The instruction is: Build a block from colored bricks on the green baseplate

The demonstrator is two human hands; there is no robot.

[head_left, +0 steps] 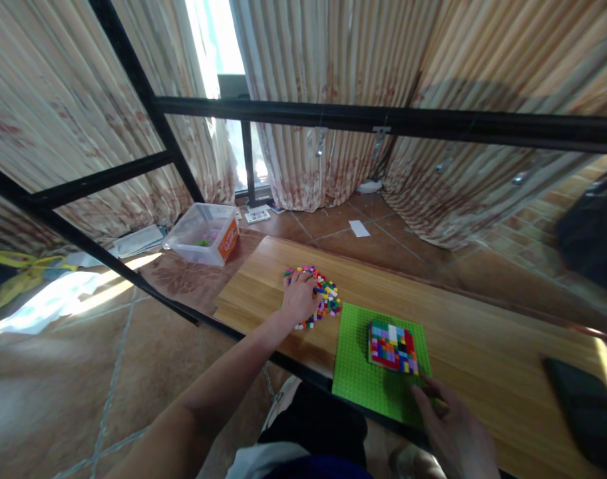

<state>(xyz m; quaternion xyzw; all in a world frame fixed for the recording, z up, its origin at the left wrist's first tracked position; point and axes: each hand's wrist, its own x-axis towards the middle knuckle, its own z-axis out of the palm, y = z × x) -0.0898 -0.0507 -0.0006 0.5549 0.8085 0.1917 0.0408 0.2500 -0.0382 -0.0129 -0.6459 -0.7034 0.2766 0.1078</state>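
Observation:
My left hand (pixel 299 299) rests on a pile of small loose building bricks (pixel 328 287) in many colours, fingers spread and reaching down among them. A flat green baseplate (pixel 356 362) lies to the right of the pile. On it stands a low rectangular block of joined bricks (pixel 392 347), multicoloured on top. My right hand (pixel 456 422) is at the baseplate's near right edge, thumb and index finger curled towards each other close to the block's near corner. Something yellowish-green shows between those fingers; whether it is a brick or the plate is unclear.
All this is on a long wooden bench top (pixel 483 346). A dark flat object (pixel 583 406) lies at its right end. On the tiled floor beyond stands a clear plastic box (pixel 194 233) with an orange label. Black metal bars (pixel 293 113) cross in front of the curtains.

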